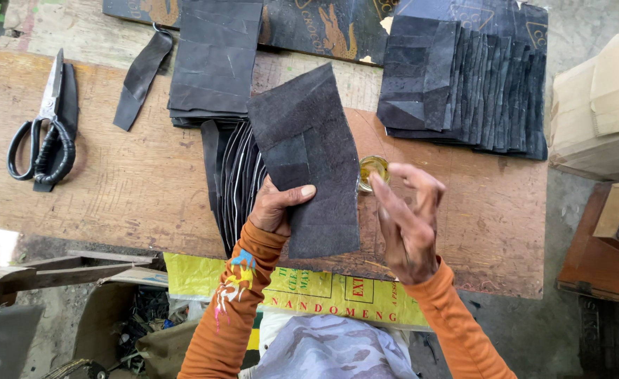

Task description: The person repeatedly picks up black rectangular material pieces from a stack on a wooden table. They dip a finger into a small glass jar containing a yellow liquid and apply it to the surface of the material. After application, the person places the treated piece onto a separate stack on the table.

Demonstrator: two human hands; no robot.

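Note:
My left hand (276,205) holds up a dark grey leather piece (308,151) made of several joined panels, thumb across its front. My right hand (408,217) hovers just right of the piece with fingers spread and holds nothing. Its fingertips are close to a small jar of yellow glue (372,170) on the wooden table (134,182). Under the held piece lies a fanned row of black leather strips (236,175).
Black-handled scissors (46,130) lie at the table's left. A stack of black leather sheets (215,60) and a loose strip (140,77) sit at the back. A fanned pile of dark pieces (471,81) fills the back right. A cardboard box (601,105) stands to the right.

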